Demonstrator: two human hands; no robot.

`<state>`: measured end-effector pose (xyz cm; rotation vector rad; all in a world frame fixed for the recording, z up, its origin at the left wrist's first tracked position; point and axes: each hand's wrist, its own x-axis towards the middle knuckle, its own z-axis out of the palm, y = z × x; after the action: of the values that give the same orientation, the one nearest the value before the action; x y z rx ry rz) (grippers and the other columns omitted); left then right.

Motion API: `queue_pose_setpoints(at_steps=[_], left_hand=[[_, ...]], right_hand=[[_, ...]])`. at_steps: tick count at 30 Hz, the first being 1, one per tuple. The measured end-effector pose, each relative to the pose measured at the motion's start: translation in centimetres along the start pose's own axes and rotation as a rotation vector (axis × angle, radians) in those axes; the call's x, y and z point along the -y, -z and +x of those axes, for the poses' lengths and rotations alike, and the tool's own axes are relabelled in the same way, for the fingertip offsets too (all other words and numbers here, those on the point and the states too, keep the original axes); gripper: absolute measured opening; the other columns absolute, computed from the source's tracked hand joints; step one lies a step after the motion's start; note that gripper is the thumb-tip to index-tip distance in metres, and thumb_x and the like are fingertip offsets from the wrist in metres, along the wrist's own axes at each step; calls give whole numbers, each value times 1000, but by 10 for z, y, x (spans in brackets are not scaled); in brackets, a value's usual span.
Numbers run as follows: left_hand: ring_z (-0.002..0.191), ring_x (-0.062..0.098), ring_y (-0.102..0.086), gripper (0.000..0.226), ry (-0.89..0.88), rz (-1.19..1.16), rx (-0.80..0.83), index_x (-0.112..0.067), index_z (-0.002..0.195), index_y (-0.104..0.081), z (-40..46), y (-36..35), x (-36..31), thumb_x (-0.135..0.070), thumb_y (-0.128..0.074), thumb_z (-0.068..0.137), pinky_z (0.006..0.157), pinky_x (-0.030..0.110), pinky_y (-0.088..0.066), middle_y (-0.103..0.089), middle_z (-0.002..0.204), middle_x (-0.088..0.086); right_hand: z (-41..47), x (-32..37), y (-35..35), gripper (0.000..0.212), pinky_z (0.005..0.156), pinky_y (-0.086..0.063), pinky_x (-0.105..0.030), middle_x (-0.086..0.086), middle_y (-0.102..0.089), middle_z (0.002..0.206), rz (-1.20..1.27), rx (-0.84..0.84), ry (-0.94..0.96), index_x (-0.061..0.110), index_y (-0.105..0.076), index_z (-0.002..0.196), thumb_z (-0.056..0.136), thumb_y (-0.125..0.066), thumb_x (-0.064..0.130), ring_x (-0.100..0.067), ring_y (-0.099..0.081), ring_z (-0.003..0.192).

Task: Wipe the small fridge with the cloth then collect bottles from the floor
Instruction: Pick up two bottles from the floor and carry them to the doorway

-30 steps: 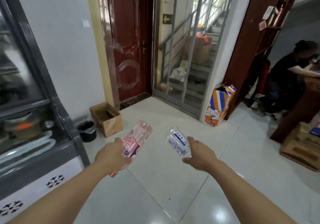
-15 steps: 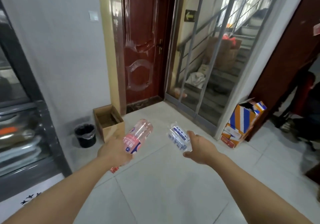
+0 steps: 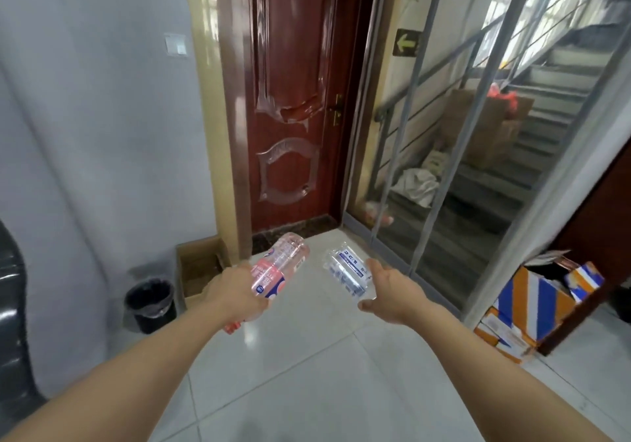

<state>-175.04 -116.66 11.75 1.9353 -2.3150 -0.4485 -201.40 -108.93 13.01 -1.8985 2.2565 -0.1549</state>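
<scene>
My left hand grips a clear plastic bottle with a pink label, held out in front of me with its base pointing up and away. My right hand holds a smaller clear bottle with a blue and white label, also tilted away. Both bottles are lifted above the white tiled floor, side by side and apart. Only a dark edge of the fridge shows at the far left. No cloth is in view.
A black waste bin and an open cardboard box stand against the left wall. Ahead is a red door, with a glass partition to its right. An orange and blue box sits at the right.
The view has swung left and moved closer to the door; the fridge and the seated person have slid out of view. Both hands still hold their bottles in the same pose.
</scene>
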Motion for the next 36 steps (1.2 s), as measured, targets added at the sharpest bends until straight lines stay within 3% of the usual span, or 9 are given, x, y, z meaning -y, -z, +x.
queue_pose_setpoints(at_steps=[4,9,14,21,26,31,36], left_hand=[[64,12,-62,57,113,-36,-37,-23,106,-42,68,-14,-35,-53,-67,65,48,25,-49,-62,90,-3],[62,11,-61,59,238,-59,-48,-23,106,-41,131,-23,-66,-59,-63,64,46,24,-46,-61,89,-3],[83,21,-63,61,362,16,-51,-19,107,-43,185,-21,-69,-56,-66,65,61,28,-49,-63,99,1],[93,22,-64,58,468,-48,-62,-18,112,-44,289,-20,-47,-51,-68,70,76,34,-54,-65,107,3],[100,22,-62,61,545,-69,-92,-19,110,-42,383,-13,-40,-58,-64,69,67,27,-42,-62,111,2],[77,19,-63,56,596,-107,-111,-24,111,-45,453,3,-34,-55,-64,68,60,23,-39,-65,103,-2],[97,23,-64,61,696,-110,-144,-21,116,-45,507,13,-13,-54,-65,69,71,28,-49,-63,110,1]], right_hand=[[99,-39,12,82,85,-49,-33,-8,-51,133,-26,42,101,22,-23,143,80,-70,42,-25,-57,110],[211,-65,35,81,90,-47,-35,-9,-52,133,-67,91,212,20,-26,144,79,-71,40,-27,-56,114],[298,-58,32,74,89,-44,-34,-11,-53,129,-60,165,340,17,-30,138,80,-68,40,-29,-54,114],[416,-31,24,67,84,-47,-34,-8,-56,123,-57,188,489,21,-35,131,77,-69,42,-27,-57,108],[510,-16,32,63,84,-47,-33,-6,-57,122,-103,184,548,20,-38,126,76,-69,44,-27,-57,109],[597,2,40,65,82,-44,-33,-8,-55,121,-133,193,573,20,-35,127,77,-68,45,-29,-56,109],[680,34,31,59,81,-45,-34,-7,-56,118,-136,236,683,20,-37,121,76,-68,44,-29,-56,108]])
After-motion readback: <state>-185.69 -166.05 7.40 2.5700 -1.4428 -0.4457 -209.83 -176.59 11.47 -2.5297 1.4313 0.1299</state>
